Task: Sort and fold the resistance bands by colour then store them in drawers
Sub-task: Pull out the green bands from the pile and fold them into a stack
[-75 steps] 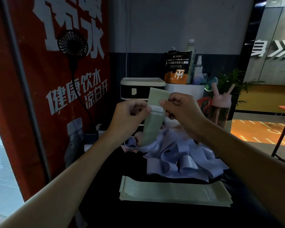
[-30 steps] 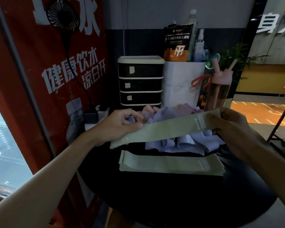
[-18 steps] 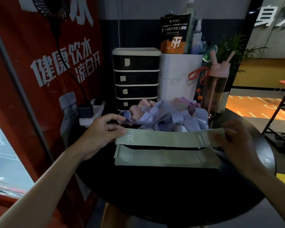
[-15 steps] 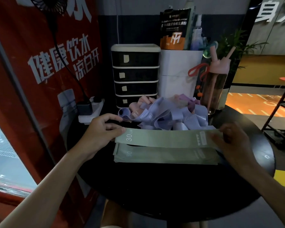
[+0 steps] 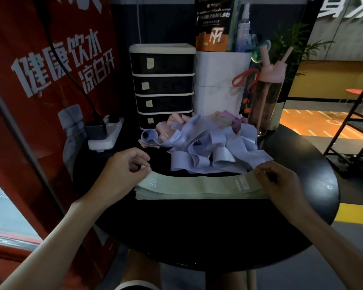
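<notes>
Now left hand [image 5: 122,174] and right hand [image 5: 281,183] pinch opposite ends of the green band [image 5: 197,183].

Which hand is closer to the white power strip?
Left. The left hand pinches the green band near the power strip; the right hand holds the band's far end.

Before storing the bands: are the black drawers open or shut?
Shut. All four fronts of the drawer unit sit flush; none is pulled out.
</notes>
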The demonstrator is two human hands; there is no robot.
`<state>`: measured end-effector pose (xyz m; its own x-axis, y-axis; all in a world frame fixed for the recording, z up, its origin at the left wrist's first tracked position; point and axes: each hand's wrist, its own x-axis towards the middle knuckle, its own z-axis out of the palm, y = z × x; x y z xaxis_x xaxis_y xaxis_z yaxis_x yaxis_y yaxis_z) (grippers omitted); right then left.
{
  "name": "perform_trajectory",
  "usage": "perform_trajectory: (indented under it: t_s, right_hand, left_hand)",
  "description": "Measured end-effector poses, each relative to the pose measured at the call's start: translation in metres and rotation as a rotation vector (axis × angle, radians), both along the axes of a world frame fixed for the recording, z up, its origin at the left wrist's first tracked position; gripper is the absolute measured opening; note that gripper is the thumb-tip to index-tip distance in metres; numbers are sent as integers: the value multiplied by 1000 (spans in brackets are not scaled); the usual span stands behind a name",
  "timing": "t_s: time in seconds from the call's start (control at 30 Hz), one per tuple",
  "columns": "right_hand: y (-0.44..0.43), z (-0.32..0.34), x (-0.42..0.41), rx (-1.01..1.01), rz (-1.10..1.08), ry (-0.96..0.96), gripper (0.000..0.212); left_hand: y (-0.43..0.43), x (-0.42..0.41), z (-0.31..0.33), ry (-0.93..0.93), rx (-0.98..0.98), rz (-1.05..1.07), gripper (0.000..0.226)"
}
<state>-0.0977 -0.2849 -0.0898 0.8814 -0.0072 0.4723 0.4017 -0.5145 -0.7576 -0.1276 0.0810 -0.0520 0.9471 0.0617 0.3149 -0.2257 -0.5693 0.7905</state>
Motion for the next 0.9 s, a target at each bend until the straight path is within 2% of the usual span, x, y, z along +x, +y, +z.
perform_trajectory:
  t_s: [0.1, 0.2, 0.27, 0.43, 0.57, 0.73, 0.9]
  right_hand:
    - [1, 2, 0, 27, -42, -26, 18]
    - [0, 6, -3, 181, -83, 42, 22]
    - [-4, 6, -6, 284, -112, 89, 29]
    - [-6, 8, -15, 254, -120, 129, 25]
    - [-6, 9, -14, 239, -100, 146, 27]
    - [-7, 7, -12, 211, -101, 163, 30]
    - [-11, 4, -10, 252, -114, 176, 28]
  left_hand:
    - [-1, -3, -7, -35, 178, -13, 17]
    - [-1, -7, -7, -84, 340, -45, 15]
    - [-11, -9, -1, -113, 403, -91, 31]
    - [-83, -4, 8, -170, 459, -314, 36]
    - [-136, 10, 3, -73, 515, -447, 43]
    - [-155, 25, -9, -54, 619, -444, 44]
    - [-155, 27, -17, -40, 560, -460, 37]
